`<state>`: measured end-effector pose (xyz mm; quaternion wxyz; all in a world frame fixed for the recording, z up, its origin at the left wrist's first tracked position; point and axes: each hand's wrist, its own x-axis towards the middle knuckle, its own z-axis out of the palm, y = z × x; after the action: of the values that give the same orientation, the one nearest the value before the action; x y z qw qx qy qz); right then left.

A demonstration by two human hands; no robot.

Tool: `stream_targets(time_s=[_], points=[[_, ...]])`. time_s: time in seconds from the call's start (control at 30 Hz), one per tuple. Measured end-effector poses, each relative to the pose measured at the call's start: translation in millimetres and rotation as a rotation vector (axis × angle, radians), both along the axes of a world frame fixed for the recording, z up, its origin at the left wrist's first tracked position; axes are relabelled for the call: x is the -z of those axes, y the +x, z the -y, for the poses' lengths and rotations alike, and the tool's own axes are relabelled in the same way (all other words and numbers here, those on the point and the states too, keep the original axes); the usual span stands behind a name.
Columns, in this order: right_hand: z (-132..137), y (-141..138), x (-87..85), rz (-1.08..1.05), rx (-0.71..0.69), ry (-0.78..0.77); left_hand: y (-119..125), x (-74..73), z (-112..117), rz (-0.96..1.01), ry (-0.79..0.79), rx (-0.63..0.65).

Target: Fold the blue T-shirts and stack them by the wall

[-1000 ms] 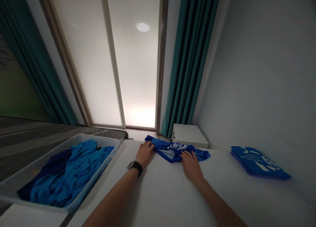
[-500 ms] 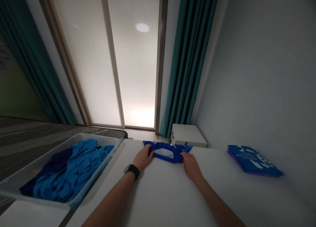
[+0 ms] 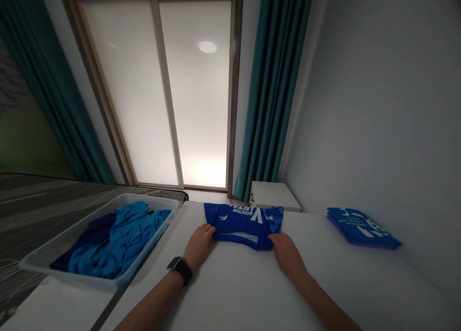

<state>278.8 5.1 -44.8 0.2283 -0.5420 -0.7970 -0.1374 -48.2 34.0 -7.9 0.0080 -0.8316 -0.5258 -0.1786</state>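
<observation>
A blue T-shirt (image 3: 237, 220) with white lettering lies on the white table (image 3: 230, 292), its neck opening towards me and its far part hanging out of sight past the table's back edge. My left hand (image 3: 200, 242), below a black watch, pinches the shirt near its left shoulder. On the other side my right hand (image 3: 286, 251) grips the right shoulder, fingers closed on the cloth. To the right sits a folded stack of blue cloth (image 3: 362, 227) with white print.
A translucent plastic bin (image 3: 82, 284) holding crumpled blue clothes (image 3: 118, 237) stands at the left. Beyond the table are a low white cabinet (image 3: 275, 196), a teal curtain (image 3: 264, 105) and frosted sliding doors (image 3: 198, 119). A wall borders the right side.
Both hands have drawn the shirt towards me, and more of its printed front now lies on the table. The neck opening has flattened and narrowed.
</observation>
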Motion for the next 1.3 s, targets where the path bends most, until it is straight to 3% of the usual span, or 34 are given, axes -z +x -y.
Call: stream_targets(time_s=[0.1, 0.23, 0.4, 0.5, 0.6, 0.73, 0.8, 0.9, 1.07, 1.17, 1.3], points=[[17.4, 1.0, 0.0, 0.025, -0.014, 0.052, -2.2, -8.5, 27.2, -0.164, 0.081, 0.042], [39.5, 7.2, 2.1, 0.023, -0.073, 0.108, -8.0, -6.5, 62.7, -0.283, 0.162, 0.145], [66.4, 22.6, 9.0, 0.056, -0.113, 0.170, -17.0, 2.1, 94.0, -0.204, 0.224, 0.263], [77.3, 31.7, 10.8, 0.097, -0.114, 0.169, -21.8, -3.3, 99.9, -0.134, 0.176, 0.301], [78.7, 35.8, 3.0, 0.123, -0.088, 0.122, -21.7, -18.5, 93.0, -0.055, 0.069, 0.272], [64.4, 25.4, -23.4, 0.117, -0.066, -0.018, -10.0, -33.2, 66.8, 0.027, -0.004, 0.226], [52.2, 13.4, -36.4, 0.063, -0.097, -0.091, -1.5, -30.0, 50.4, 0.053, -0.007, 0.194], [31.5, -6.7, -43.7, -0.030, -0.140, -0.142, 9.7, -13.5, 28.9, 0.048, -0.039, 0.111], [5.5, -24.2, -23.4, -0.019, -0.048, -0.266, 16.8, 13.0, 11.8, -0.023, -0.120, -0.122], [0.5, -22.9, -8.9, -0.001, 0.079, -0.379, 14.8, 16.4, 9.3, -0.059, -0.114, -0.193], [3.0, -16.6, 0.9, -0.017, 0.254, -0.389, 10.2, 14.7, 9.8, -0.101, -0.115, -0.276]])
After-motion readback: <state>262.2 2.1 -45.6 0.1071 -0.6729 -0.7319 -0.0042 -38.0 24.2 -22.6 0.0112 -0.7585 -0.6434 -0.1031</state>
